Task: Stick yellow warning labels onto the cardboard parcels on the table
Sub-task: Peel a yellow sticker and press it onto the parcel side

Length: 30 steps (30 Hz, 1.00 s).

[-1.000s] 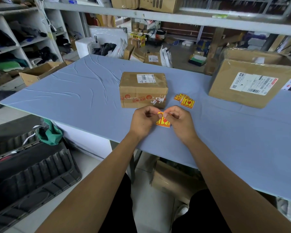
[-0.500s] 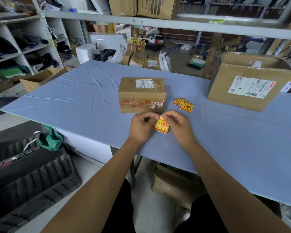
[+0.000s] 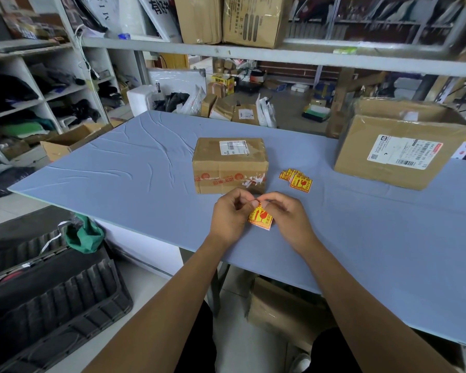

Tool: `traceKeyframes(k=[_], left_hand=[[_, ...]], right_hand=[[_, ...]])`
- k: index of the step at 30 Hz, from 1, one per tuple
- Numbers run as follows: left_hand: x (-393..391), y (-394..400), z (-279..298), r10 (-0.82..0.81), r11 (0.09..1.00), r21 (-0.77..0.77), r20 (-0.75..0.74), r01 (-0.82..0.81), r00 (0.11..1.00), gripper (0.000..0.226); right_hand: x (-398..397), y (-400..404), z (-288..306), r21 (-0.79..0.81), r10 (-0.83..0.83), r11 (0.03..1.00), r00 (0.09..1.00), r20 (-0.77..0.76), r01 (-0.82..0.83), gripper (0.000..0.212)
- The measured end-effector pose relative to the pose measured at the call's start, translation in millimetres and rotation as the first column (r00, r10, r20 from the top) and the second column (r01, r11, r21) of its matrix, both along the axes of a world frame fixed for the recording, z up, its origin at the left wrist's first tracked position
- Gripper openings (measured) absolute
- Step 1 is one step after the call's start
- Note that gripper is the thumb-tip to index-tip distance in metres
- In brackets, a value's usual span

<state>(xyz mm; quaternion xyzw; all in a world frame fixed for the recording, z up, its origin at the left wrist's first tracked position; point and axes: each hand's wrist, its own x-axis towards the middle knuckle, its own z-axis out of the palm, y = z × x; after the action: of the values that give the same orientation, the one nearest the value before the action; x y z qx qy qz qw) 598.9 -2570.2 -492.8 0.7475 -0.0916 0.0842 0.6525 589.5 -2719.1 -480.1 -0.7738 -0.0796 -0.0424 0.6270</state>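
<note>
- I have both hands over the near edge of the desk [image 3: 135, 173]; my left hand [image 3: 230, 215] and right hand [image 3: 285, 215] each have their grip pinched closed on the top corner of one yellow label [image 3: 260, 218], which hangs between them just above the surface.
- I judge I am peeling it from its backing; if the corner does not separate, I may crease or tear it, since both grips crowd the same small spot.
- Once free, the sticky face could fold onto itself or cling to a fingertip, because the label is thin and limp.
- The small parcel [image 3: 230, 165] sits just beyond my hands, its near face already carrying torn tape; pressing a label over that rough patch may leave it lifting.
- The spare labels [image 3: 296, 179] lie in a loose pile just right of that parcel; a sweep of my right wrist could scatter them.
- The large parcel [image 3: 404, 149] stands far right, well apart, so reaching it risks dragging a sticky label across the desk.
</note>
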Motion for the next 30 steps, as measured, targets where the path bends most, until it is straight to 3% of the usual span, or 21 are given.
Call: traceKeyframes(k=[5, 11, 24, 30], left_hand=[[1, -1, 1, 0.039, 0.995, 0.095, 0.042, -0.043, 0.998, 0.017], [1, 1, 2, 0.038, 0.997, 0.059, 0.028, -0.04, 0.999, 0.023], [1, 2, 3, 0.036, 0.999, 0.038, 0.017, -0.037, 0.999, 0.024], [2, 1, 2, 0.049, 0.997, 0.064, 0.012, -0.05, 0.999, 0.022]], right_hand=[[0, 2, 3, -0.028, -0.016, 0.999, 0.998, -0.058, 0.014, 0.019], [0, -1, 6, -0.05, 0.026, 0.998, 0.999, -0.047, -0.028, 0.041], [3, -1, 0, -0.113, 0.079, 0.991, 0.997, 0.001, -0.079, 0.023], [3, 0, -7, -0.178, -0.09, 0.98, 0.995, 0.034, 0.095, 0.014]])
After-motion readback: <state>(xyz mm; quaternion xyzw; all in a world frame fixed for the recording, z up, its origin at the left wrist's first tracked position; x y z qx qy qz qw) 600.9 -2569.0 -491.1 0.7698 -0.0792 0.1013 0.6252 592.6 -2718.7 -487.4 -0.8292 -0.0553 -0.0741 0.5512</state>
